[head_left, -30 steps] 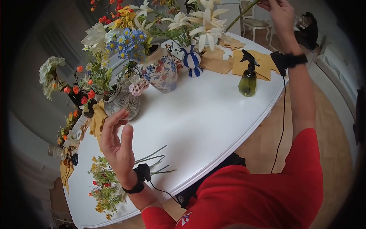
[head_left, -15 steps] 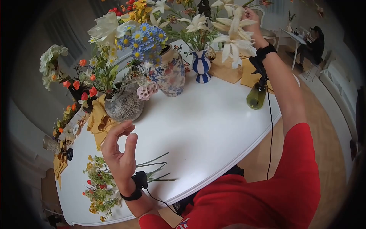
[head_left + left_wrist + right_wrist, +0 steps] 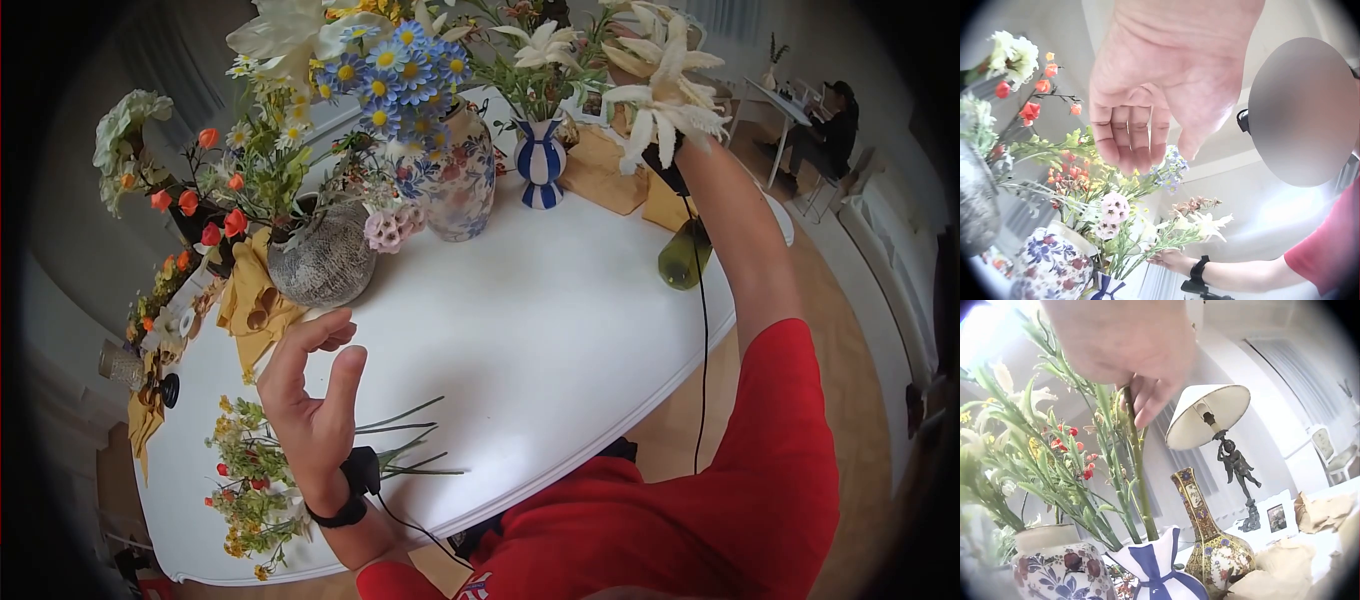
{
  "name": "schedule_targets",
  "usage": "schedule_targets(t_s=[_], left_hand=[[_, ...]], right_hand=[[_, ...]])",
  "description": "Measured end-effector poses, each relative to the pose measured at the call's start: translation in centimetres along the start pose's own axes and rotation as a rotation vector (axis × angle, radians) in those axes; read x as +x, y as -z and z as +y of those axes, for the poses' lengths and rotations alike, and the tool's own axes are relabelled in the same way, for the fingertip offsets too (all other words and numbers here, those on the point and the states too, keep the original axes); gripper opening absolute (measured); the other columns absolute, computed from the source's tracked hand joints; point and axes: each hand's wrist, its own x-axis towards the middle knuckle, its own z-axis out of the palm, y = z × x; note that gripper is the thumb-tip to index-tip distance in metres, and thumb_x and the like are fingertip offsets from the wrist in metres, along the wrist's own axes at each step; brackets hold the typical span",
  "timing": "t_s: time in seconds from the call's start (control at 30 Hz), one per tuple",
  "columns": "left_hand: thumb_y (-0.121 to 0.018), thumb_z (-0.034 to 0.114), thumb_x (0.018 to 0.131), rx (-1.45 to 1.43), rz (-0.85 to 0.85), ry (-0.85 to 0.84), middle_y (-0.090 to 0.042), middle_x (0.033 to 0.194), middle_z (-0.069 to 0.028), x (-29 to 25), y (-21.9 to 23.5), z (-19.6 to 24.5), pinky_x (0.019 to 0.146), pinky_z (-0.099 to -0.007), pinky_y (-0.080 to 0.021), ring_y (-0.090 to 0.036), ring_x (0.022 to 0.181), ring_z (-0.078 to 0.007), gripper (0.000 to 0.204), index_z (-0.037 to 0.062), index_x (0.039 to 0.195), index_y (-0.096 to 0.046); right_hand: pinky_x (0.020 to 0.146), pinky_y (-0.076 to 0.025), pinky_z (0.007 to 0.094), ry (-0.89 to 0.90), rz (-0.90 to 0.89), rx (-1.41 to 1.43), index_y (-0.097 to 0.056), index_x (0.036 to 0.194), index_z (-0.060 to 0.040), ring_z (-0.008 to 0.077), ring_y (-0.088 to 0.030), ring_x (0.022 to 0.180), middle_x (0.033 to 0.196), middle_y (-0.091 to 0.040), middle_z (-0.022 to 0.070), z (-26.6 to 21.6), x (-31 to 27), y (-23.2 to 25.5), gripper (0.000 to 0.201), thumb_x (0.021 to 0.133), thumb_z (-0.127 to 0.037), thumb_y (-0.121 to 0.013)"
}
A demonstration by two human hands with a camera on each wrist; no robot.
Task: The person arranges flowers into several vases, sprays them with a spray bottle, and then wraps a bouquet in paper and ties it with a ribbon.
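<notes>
My right hand (image 3: 1129, 356) grips a thick green flower stem (image 3: 1138, 456) from above. In the right wrist view, the stem's lower end is at the mouth of a blue-and-white striped vase (image 3: 1160, 575), among other green stems. Large white lilies (image 3: 665, 90) cover most of this hand in the head view. My left hand (image 3: 315, 400) is raised over the near left of the table, its fingers loosely bent and nothing in them. Below and beside it lies a bunch of small yellow and red flowers (image 3: 245, 480), with bare stems (image 3: 410, 430) pointing right.
A grey round vase (image 3: 325, 265) and a floral-patterned vase (image 3: 455, 190), both full of flowers, stand left of the striped one. A green spray bottle (image 3: 685, 258) and brown paper (image 3: 605, 175) are at the right. Behind stand a patterned long-necked vase (image 3: 1216, 550) and a lamp (image 3: 1210, 412).
My right hand has come down and left from the upper right with the stem, toward the striped vase. The left hand keeps its pose; the head view has shifted a little.
</notes>
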Motion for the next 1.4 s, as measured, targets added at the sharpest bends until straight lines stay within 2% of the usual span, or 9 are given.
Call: schedule_targets(t_s=[0.1, 0.47, 0.7, 0.8, 1.0, 1.1, 1.2, 1.3, 1.4], left_hand=[[-0.077, 0.008, 0.087, -0.01, 0.077, -0.032, -0.072, 0.093, -0.0111, 0.1, -0.4, -0.2, 0.083, -0.0309, -0.051, -0.067, 0.087, -0.0185, 0.027, -0.0028, 0.111, -0.072], [-0.077, 0.009, 0.087, -0.007, 0.053, -0.009, -0.072, 0.091, -0.0106, 0.3, -0.6, -0.4, 0.082, -0.0306, -0.051, -0.067, 0.085, -0.0183, 0.027, -0.003, 0.11, -0.072], [-0.077, 0.009, 0.087, 0.003, 0.065, -0.008, -0.072, 0.09, -0.0104, 0.4, -0.3, -0.6, 0.081, -0.0307, -0.051, -0.066, 0.085, -0.018, 0.026, -0.0029, 0.111, -0.072], [-0.069, 0.006, 0.093, 0.018, -0.002, 0.033, -0.07, 0.098, -0.0094, 0.4, 0.2, -0.3, 0.09, -0.0316, -0.05, -0.064, 0.094, -0.0172, 0.025, -0.0053, 0.116, -0.069], [-0.07, 0.006, 0.093, 0.022, -0.007, 0.037, -0.07, 0.098, -0.0093, 0.5, 0.3, -0.3, 0.09, -0.0312, -0.05, -0.064, 0.094, -0.0169, 0.025, -0.0054, 0.116, -0.069], [-0.07, 0.006, 0.093, 0.02, 0.0, 0.03, -0.071, 0.098, -0.0094, 0.5, 0.5, -0.3, 0.089, -0.0308, -0.05, -0.065, 0.093, -0.0166, 0.025, -0.0054, 0.115, -0.07], [-0.077, 0.005, 0.084, -0.001, 0.084, -0.007, -0.072, 0.088, -0.0101, 0.6, 0.1, -0.5, 0.079, -0.0299, -0.051, -0.066, 0.082, -0.0175, 0.027, -0.002, 0.11, -0.073], [-0.078, 0.005, 0.084, 0.005, 0.088, -0.003, -0.072, 0.089, -0.0102, 0.6, 0.3, -0.4, 0.079, -0.0298, -0.051, -0.066, 0.083, -0.0174, 0.027, -0.0019, 0.11, -0.073], [-0.071, 0.005, 0.092, 0.02, 0.012, 0.027, -0.072, 0.098, -0.0094, 0.4, 0.8, 0.0, 0.089, -0.0299, -0.05, -0.065, 0.093, -0.0161, 0.026, -0.0054, 0.116, -0.07]], right_hand=[[0.074, -0.053, 0.0274, -0.015, -0.018, -0.019, -0.069, 0.116, -0.0046, 0.0102, -0.067, 0.087, 0.102, -0.072, 0.0032, -0.2, -0.3, 0.0, 0.024, 0.104, -0.024, -0.064], [0.078, -0.053, 0.0286, -0.104, -0.135, -0.202, -0.068, 0.12, -0.0052, 0.0115, -0.067, 0.091, 0.106, -0.071, 0.0036, -1.0, -0.7, -0.5, 0.025, 0.104, -0.025, -0.063], [0.08, -0.054, 0.0294, -0.188, -0.254, -0.345, -0.067, 0.122, -0.0056, 0.0124, -0.067, 0.093, 0.109, -0.07, 0.0039, -0.2, -3.2, -1.6, 0.026, 0.105, -0.025, -0.062], [0.081, -0.054, 0.0297, -0.208, -0.307, -0.404, -0.067, 0.123, -0.0057, 0.0128, -0.067, 0.095, 0.11, -0.07, 0.004, 0.1, -3.9, -2.1, 0.027, 0.105, -0.025, -0.062], [0.083, -0.054, 0.0304, -0.239, -0.434, -0.552, -0.066, 0.125, -0.006, 0.0135, -0.067, 0.097, 0.113, -0.07, 0.0043, -0.3, -4.5, -3.1, 0.028, 0.105, -0.025, -0.062], [0.084, -0.054, 0.0307, -0.251, -0.503, -0.633, -0.066, 0.126, -0.0062, 0.0139, -0.067, 0.098, 0.114, -0.069, 0.0044, -0.2, -4.7, -3.7, 0.028, 0.105, -0.025, -0.061], [0.085, -0.054, 0.031, -0.256, -0.563, -0.703, -0.065, 0.127, -0.0063, 0.0142, -0.067, 0.099, 0.115, -0.069, 0.0045, 0.0, -4.8, -4.5, 0.029, 0.105, -0.025, -0.061], [0.086, -0.055, 0.0314, -0.258, -0.605, -0.749, -0.065, 0.128, -0.0065, 0.0146, -0.067, 0.1, 0.116, -0.069, 0.0046, 0.1, -4.8, -5.2, 0.03, 0.105, -0.025, -0.061], [0.087, -0.055, 0.0317, -0.258, -0.634, -0.784, -0.065, 0.129, -0.0067, 0.015, -0.067, 0.101, 0.117, -0.068, 0.0047, -0.1, -4.9, -5.5, 0.03, 0.105, -0.026, -0.06]])
